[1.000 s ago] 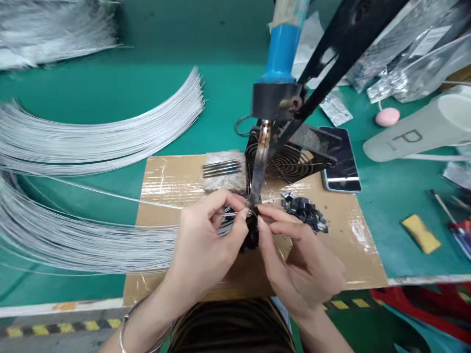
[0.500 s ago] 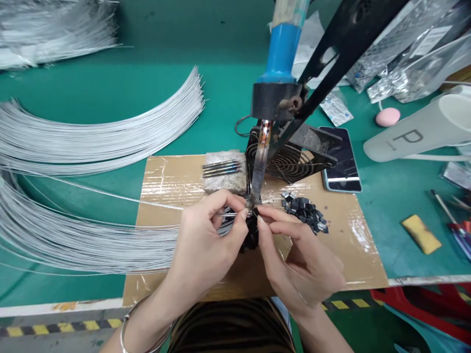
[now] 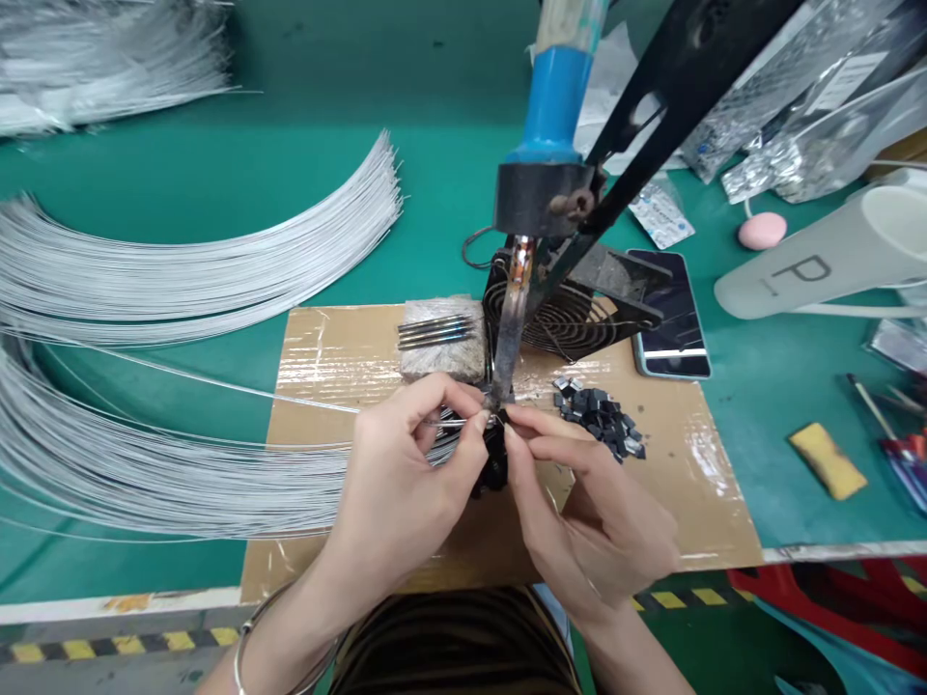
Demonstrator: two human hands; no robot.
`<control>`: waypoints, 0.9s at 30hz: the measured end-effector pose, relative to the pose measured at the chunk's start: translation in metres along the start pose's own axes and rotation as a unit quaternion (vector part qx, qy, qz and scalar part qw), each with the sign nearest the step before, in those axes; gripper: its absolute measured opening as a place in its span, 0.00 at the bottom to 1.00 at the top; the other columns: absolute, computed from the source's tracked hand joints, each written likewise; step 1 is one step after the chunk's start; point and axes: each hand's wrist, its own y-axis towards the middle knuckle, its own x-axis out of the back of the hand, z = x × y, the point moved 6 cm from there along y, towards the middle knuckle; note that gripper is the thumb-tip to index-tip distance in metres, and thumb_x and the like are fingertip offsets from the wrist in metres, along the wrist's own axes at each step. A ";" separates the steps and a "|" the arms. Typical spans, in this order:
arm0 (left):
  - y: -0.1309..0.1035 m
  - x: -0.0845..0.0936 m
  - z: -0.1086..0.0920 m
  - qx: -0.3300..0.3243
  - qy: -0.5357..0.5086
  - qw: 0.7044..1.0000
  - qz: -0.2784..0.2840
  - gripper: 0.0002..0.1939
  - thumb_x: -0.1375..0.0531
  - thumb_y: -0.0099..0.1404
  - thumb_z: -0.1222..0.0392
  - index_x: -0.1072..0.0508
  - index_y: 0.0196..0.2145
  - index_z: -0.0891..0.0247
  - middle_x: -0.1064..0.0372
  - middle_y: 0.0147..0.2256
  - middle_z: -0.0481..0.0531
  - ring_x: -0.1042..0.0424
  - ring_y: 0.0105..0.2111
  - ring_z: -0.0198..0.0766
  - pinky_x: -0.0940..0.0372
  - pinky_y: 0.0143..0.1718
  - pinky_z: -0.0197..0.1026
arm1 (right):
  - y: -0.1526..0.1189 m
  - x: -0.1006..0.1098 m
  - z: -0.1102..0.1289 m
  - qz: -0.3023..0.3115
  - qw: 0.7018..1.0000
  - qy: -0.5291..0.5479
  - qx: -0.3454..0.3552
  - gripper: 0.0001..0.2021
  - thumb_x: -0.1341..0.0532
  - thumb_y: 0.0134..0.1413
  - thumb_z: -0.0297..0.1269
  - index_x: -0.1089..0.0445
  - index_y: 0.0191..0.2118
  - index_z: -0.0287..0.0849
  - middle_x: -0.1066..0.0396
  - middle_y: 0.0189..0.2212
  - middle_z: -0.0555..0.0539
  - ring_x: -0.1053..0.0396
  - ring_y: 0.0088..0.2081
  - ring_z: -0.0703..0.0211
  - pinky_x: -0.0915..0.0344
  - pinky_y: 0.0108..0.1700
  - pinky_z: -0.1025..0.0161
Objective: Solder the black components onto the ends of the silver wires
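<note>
A workshop bench; mounted soldering iron, small fan, wire bundles show it.

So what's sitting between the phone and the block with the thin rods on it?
In the head view, the black fan, with the blue-handled tool's metal shaft crossing in front of it.

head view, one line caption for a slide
Left hand pinches a wire at the soldering iron, right hand close beside.

Sole view: head-worn camera above near side of green bench, facing forward and down, close over left hand and right hand; wearer's clothing nearest.
</note>
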 end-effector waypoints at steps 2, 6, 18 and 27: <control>0.001 0.000 0.001 -0.001 0.003 1.000 0.001 0.05 0.37 0.64 0.62 0.23 0.30 0.59 0.22 0.33 0.48 0.21 0.38 0.42 0.39 0.28 0.40 | 0.001 0.000 0.000 -0.004 1.000 0.001 0.000 0.12 0.29 0.56 0.17 0.23 0.40 0.40 0.15 0.39 0.44 0.15 0.39 0.57 0.18 0.45 0.63; 0.000 -0.001 0.002 -0.001 0.007 1.000 0.004 0.06 0.37 0.65 0.62 0.24 0.30 0.59 0.24 0.31 0.48 0.21 0.40 0.42 0.39 0.28 0.40 | 0.002 0.000 0.000 -0.011 1.000 -0.008 0.003 0.11 0.29 0.56 0.18 0.23 0.39 0.40 0.14 0.37 0.45 0.15 0.37 0.57 0.17 0.43 0.64; 0.002 -0.002 0.000 0.009 0.007 1.000 0.006 0.05 0.38 0.63 0.62 0.24 0.29 0.60 0.21 0.31 0.49 0.25 0.32 0.39 0.41 0.26 0.39 | -0.001 0.001 -0.003 -0.004 1.000 0.009 -0.010 0.12 0.29 0.54 0.17 0.24 0.40 0.41 0.15 0.38 0.46 0.15 0.37 0.55 0.17 0.42 0.62; -0.001 -0.001 0.009 0.001 0.020 1.000 0.011 0.06 0.38 0.66 0.63 0.24 0.30 0.58 0.19 0.35 0.49 0.21 0.38 0.42 0.36 0.30 0.40 | -0.007 0.006 -0.015 -0.015 0.996 0.046 -0.081 0.12 0.31 0.57 0.20 0.25 0.43 0.42 0.17 0.39 0.46 0.17 0.38 0.57 0.21 0.43 0.60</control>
